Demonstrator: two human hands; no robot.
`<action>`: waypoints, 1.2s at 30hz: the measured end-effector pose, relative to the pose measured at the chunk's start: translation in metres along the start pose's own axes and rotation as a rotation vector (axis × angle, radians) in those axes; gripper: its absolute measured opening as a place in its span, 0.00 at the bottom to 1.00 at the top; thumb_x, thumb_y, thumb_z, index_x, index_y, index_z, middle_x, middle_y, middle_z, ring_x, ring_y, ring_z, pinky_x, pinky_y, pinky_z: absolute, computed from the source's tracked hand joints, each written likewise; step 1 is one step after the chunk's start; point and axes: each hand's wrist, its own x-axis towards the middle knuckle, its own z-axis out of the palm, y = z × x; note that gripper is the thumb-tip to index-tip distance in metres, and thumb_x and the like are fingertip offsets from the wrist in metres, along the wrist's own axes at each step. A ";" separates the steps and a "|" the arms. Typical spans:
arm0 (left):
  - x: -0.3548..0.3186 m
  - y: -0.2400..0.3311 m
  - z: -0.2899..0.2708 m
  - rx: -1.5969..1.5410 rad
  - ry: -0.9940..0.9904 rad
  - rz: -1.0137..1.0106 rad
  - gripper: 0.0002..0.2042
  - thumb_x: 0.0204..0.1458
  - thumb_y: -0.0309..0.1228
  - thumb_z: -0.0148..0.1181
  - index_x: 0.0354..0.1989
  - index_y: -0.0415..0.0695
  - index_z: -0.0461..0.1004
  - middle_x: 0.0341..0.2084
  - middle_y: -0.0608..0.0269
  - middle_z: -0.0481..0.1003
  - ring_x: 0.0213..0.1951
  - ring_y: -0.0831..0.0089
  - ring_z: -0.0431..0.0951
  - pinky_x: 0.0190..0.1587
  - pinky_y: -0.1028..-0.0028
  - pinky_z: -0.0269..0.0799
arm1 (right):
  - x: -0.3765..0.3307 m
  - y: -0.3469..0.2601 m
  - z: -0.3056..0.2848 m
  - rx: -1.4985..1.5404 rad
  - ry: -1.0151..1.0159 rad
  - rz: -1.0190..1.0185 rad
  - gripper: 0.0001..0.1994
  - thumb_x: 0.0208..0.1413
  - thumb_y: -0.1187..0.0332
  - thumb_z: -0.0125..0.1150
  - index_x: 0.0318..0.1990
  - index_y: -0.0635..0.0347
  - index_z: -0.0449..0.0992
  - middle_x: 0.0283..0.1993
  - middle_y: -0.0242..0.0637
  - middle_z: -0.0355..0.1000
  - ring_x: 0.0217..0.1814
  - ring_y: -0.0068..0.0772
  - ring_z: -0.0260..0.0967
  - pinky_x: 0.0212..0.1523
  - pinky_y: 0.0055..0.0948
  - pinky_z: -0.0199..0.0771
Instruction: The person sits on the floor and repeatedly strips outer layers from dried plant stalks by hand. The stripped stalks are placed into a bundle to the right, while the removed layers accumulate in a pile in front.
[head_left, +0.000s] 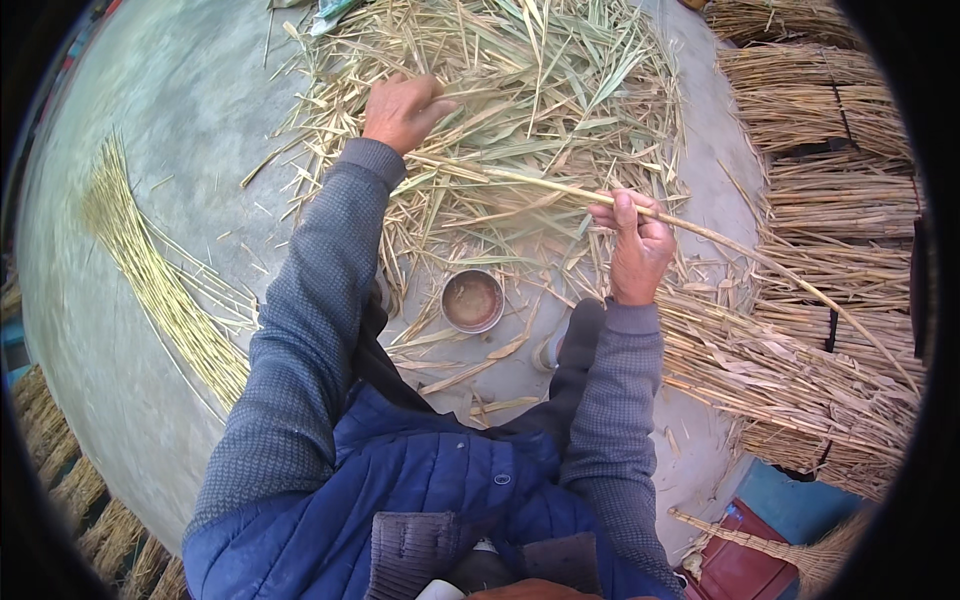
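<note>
Two hands work dry reed: right hand (636, 245) in clenched grip on a long stalk (700, 232), left hand (402, 110) stripping papery husks (540, 90).

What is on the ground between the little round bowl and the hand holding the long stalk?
In the head view, loose dry leaves and straw scraps lie on the floor between the round bowl and the right hand gripping the long stalk.

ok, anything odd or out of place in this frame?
Nothing damaged. One oddity: a small round metal bowl sits on the floor amid loose husks and leaves. The right hand grips a long reed stalk; the left hand is in the husk pile.
</note>
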 end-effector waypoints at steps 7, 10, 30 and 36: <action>-0.020 0.096 -0.004 -0.642 -0.070 0.502 0.12 0.51 0.40 0.68 0.39 0.45 0.82 0.30 0.62 0.79 0.38 0.64 0.77 0.44 0.65 0.68 | 0.003 0.014 0.034 0.027 -0.134 0.065 0.10 0.66 0.67 0.59 0.45 0.67 0.76 0.39 0.41 0.79 0.38 0.27 0.79 0.40 0.22 0.78; -0.021 0.092 -0.004 -0.467 -0.179 0.429 0.09 0.50 0.38 0.69 0.33 0.46 0.81 0.27 0.63 0.79 0.34 0.64 0.78 0.44 0.65 0.68 | 0.003 0.013 0.036 -0.063 -0.172 0.111 0.11 0.66 0.66 0.58 0.46 0.67 0.75 0.40 0.41 0.79 0.39 0.27 0.79 0.41 0.23 0.78; -0.040 0.052 0.005 -0.469 0.147 0.325 0.12 0.47 0.35 0.72 0.38 0.46 0.83 0.28 0.64 0.78 0.35 0.67 0.75 0.42 0.69 0.68 | 0.023 -0.014 0.026 0.082 0.087 -0.071 0.13 0.63 0.62 0.63 0.37 0.66 0.73 0.28 0.44 0.78 0.27 0.33 0.79 0.30 0.26 0.82; -0.042 0.054 -0.004 -0.905 -0.065 0.022 0.09 0.49 0.33 0.73 0.35 0.42 0.84 0.28 0.64 0.81 0.32 0.76 0.77 0.38 0.76 0.71 | 0.022 -0.016 0.032 0.068 0.133 -0.005 0.17 0.62 0.58 0.64 0.34 0.66 0.72 0.28 0.46 0.77 0.26 0.31 0.78 0.28 0.26 0.81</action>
